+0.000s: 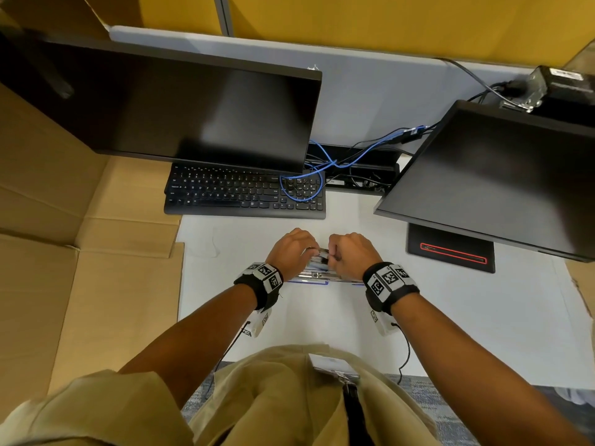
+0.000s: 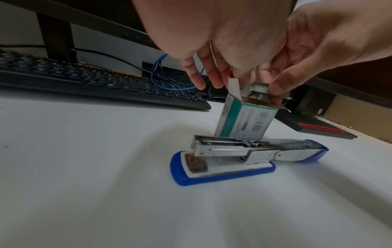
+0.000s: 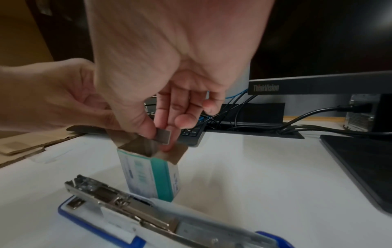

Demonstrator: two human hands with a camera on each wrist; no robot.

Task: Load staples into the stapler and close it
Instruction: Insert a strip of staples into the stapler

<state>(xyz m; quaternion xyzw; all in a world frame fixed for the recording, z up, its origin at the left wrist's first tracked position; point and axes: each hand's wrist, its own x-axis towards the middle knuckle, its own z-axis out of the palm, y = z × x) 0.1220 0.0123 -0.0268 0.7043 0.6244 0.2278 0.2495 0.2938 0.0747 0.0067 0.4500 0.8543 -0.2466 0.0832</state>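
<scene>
A blue and silver stapler (image 1: 322, 276) lies on the white desk (image 1: 322, 320) with its top swung back flat, so the metal staple channel (image 2: 220, 147) is exposed. Just behind it stands a teal and white staple box (image 2: 244, 122), upright with its top flaps open. My left hand (image 1: 307, 249) holds the box at its top flap, two fingers hanging loose beside it. My right hand (image 1: 333, 252) pinches a short grey strip of staples (image 3: 163, 136) between thumb and fingers, right above the box's mouth (image 3: 140, 149).
A black keyboard (image 1: 244, 194) lies beyond the hands under a dark monitor (image 1: 193, 107). A second monitor (image 1: 499, 175) with a black base (image 1: 450, 252) stands to the right. Blue cables (image 1: 302, 185) loop behind the keyboard. Flat cardboard (image 1: 64, 252) covers the left.
</scene>
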